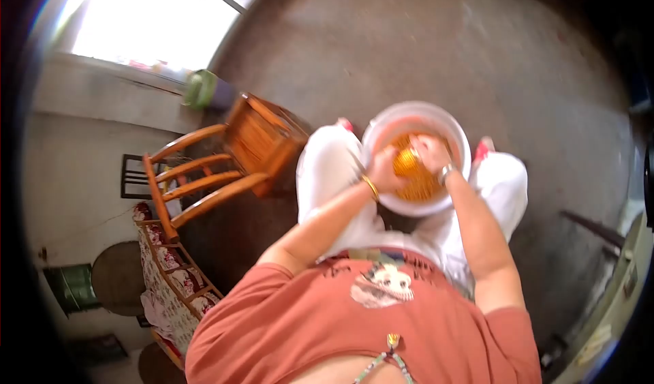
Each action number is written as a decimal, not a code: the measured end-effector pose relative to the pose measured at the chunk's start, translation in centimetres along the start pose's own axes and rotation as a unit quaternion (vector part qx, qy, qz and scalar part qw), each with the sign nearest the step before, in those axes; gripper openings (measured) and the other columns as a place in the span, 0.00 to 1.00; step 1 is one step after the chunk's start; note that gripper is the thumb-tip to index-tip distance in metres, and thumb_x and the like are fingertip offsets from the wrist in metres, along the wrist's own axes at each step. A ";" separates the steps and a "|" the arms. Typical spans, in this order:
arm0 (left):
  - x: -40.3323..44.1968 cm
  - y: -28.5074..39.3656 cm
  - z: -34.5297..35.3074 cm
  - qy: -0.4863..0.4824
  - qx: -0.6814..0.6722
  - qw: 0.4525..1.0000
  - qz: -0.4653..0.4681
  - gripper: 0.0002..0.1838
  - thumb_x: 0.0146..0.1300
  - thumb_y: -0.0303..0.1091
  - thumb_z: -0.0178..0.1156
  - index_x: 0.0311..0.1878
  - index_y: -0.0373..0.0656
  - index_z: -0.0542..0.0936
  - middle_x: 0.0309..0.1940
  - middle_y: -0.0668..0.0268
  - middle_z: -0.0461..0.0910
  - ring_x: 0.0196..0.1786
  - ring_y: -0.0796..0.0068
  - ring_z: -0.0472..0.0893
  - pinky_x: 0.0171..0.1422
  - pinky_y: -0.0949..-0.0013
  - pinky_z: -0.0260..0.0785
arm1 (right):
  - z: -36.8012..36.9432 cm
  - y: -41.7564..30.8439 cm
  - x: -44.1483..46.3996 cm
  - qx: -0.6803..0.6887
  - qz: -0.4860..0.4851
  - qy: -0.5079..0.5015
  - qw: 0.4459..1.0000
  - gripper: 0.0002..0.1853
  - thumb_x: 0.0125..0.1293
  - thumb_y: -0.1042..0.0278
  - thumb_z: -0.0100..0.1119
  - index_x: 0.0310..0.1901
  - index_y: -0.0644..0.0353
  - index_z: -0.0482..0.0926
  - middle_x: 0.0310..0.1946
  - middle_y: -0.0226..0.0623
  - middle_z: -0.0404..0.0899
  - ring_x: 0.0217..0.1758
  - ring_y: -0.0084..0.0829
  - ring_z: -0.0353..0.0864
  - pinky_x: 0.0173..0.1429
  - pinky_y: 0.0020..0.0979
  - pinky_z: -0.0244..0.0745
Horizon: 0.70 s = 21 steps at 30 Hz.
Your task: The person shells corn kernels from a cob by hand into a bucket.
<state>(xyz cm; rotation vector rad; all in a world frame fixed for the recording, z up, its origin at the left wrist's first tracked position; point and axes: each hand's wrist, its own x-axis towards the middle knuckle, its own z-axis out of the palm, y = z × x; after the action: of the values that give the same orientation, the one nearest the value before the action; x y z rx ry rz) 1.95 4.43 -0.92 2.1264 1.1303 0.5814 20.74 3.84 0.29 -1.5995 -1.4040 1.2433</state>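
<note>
Head view, downward over the lap. A white tub [417, 109] sits between the knees of a seated person in white trousers [501, 186], with loose orange-yellow corn kernels [419, 192] inside it. An ear of corn [407, 163], so named for its gridded surface, is held over the kernels, within the circle of the rim.

Hazards, as judged by someone standing by. The ear is rounded and lies near the fingertips; uneven pressure from the two sides could roll it out of the grasp and into the kernels below. A hard sideways push could make loose kernels jump the rim and scatter on the bare floor [409, 43]. The tub seems to depend partly on the legs for steadiness; were a knee to swing outward or a forearm to lean on the rim, it might tilt. The wristwatch [445, 173] lies close to the tub's wall and could knock against it. The wooden chair [262, 128] stands well apart and poses little threat.

Grip. The left hand [387, 170], a gold bangle [371, 188] at its wrist, is curled narrowly against the ear and holds it. The right hand [433, 155] meets the ear from the opposite side, fingers bent; blur hides the fingertips, so how tightly they close cannot be told.
</note>
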 end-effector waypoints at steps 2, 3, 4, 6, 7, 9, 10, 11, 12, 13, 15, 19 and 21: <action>0.0 0.9 -1.1 -0.043 -0.012 0.995 -0.091 0.30 0.32 0.43 0.75 0.40 0.37 0.77 0.38 0.50 0.80 0.44 0.52 0.80 0.49 0.57 0.73 | 0.0 2.3 0.4 0.114 0.028 -0.054 0.992 0.17 0.70 0.54 0.51 0.37 0.61 0.80 0.29 0.29 0.79 0.31 0.22 0.76 0.34 0.28 0.72; 0.1 0.9 -1.4 -0.060 -0.017 0.992 -0.110 0.29 0.33 0.44 0.75 0.38 0.36 0.77 0.36 0.50 0.80 0.43 0.53 0.80 0.48 0.58 0.73 | -0.4 1.2 0.0 0.162 0.044 -0.069 0.983 0.18 0.70 0.53 0.51 0.40 0.61 0.80 0.32 0.31 0.80 0.34 0.24 0.79 0.35 0.29 0.74; 0.0 1.0 -1.5 -0.059 0.021 0.991 -0.114 0.29 0.34 0.44 0.75 0.39 0.37 0.77 0.35 0.51 0.81 0.41 0.53 0.81 0.47 0.58 0.73 | -0.9 0.0 -0.6 0.166 0.071 -0.094 0.979 0.18 0.70 0.54 0.52 0.45 0.62 0.79 0.37 0.31 0.80 0.37 0.23 0.79 0.38 0.27 0.76; 0.2 1.4 -1.9 -0.064 0.060 0.989 -0.121 0.29 0.35 0.45 0.75 0.40 0.38 0.78 0.33 0.52 0.81 0.39 0.53 0.81 0.46 0.58 0.73 | -0.9 -0.7 -0.8 0.188 0.082 -0.103 0.973 0.19 0.68 0.58 0.55 0.54 0.63 0.74 0.45 0.34 0.79 0.43 0.24 0.78 0.43 0.25 0.78; 0.2 1.7 -2.1 -0.071 0.060 0.988 -0.126 0.29 0.35 0.45 0.75 0.41 0.39 0.78 0.34 0.52 0.81 0.40 0.53 0.81 0.46 0.58 0.73 | -1.0 -0.7 -0.9 0.180 0.082 -0.109 0.974 0.20 0.68 0.58 0.56 0.55 0.63 0.74 0.45 0.34 0.79 0.43 0.24 0.78 0.43 0.25 0.78; 0.2 2.0 -2.2 -0.080 0.055 0.987 -0.129 0.28 0.36 0.45 0.74 0.39 0.39 0.78 0.33 0.52 0.81 0.40 0.53 0.81 0.45 0.58 0.73 | -1.2 -1.3 -1.2 0.164 0.080 -0.120 0.976 0.21 0.67 0.58 0.57 0.57 0.62 0.72 0.45 0.34 0.79 0.44 0.24 0.78 0.42 0.24 0.77; 0.3 2.1 -2.2 -0.081 0.048 0.987 -0.128 0.27 0.36 0.46 0.74 0.37 0.38 0.77 0.33 0.51 0.81 0.39 0.53 0.81 0.45 0.58 0.73 | -1.4 -1.5 -1.1 0.158 0.089 -0.141 0.973 0.20 0.66 0.58 0.59 0.55 0.61 0.74 0.45 0.34 0.79 0.43 0.23 0.78 0.42 0.23 0.77; 0.3 2.1 -2.2 -0.082 0.043 0.988 -0.127 0.26 0.37 0.46 0.73 0.35 0.38 0.77 0.32 0.51 0.81 0.39 0.52 0.81 0.44 0.57 0.73 | -1.3 -1.3 -1.1 0.159 0.087 -0.145 0.973 0.19 0.67 0.58 0.58 0.54 0.60 0.74 0.42 0.31 0.79 0.39 0.21 0.76 0.39 0.22 0.75; 0.3 2.1 -2.2 -0.084 0.041 0.988 -0.127 0.26 0.37 0.46 0.73 0.35 0.38 0.77 0.32 0.51 0.81 0.39 0.52 0.81 0.44 0.57 0.73 | -1.0 -1.0 -1.0 0.160 0.084 -0.149 0.972 0.18 0.68 0.58 0.57 0.54 0.59 0.75 0.39 0.29 0.79 0.35 0.18 0.75 0.36 0.20 0.72; 0.3 2.1 -2.1 -0.085 0.039 0.988 -0.127 0.26 0.37 0.46 0.73 0.35 0.38 0.77 0.32 0.51 0.81 0.39 0.52 0.82 0.44 0.57 0.73 | -0.9 -0.7 -1.0 0.162 0.081 -0.153 0.972 0.16 0.69 0.58 0.56 0.53 0.57 0.75 0.37 0.26 0.78 0.31 0.16 0.73 0.33 0.18 0.70; 0.4 2.0 -2.0 -0.091 0.033 0.987 -0.130 0.27 0.37 0.45 0.73 0.38 0.37 0.77 0.32 0.51 0.81 0.39 0.53 0.82 0.45 0.58 0.73 | -0.7 -0.2 -0.8 0.164 0.077 -0.165 0.970 0.14 0.69 0.58 0.56 0.49 0.57 0.76 0.34 0.25 0.78 0.31 0.15 0.73 0.32 0.18 0.69; 0.3 1.9 -2.1 -0.094 0.016 0.987 -0.130 0.29 0.37 0.42 0.74 0.43 0.36 0.78 0.34 0.52 0.81 0.40 0.55 0.82 0.46 0.60 0.73 | -0.4 0.0 -0.9 0.179 0.068 -0.152 0.970 0.12 0.69 0.57 0.56 0.41 0.58 0.76 0.30 0.23 0.76 0.29 0.16 0.72 0.31 0.21 0.69; 0.2 2.0 -2.2 -0.092 0.014 0.988 -0.127 0.29 0.37 0.41 0.74 0.42 0.36 0.78 0.34 0.51 0.81 0.40 0.54 0.81 0.46 0.60 0.73 | 0.5 0.8 -0.7 0.105 -0.023 -0.092 0.990 0.13 0.69 0.58 0.56 0.39 0.60 0.76 0.29 0.25 0.75 0.29 0.18 0.72 0.33 0.24 0.69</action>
<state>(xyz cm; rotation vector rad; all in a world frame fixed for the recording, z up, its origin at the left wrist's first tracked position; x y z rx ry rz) 1.75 4.50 2.05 1.9709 1.2828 0.2496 20.57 2.98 -0.42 -1.3309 -1.3611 1.4895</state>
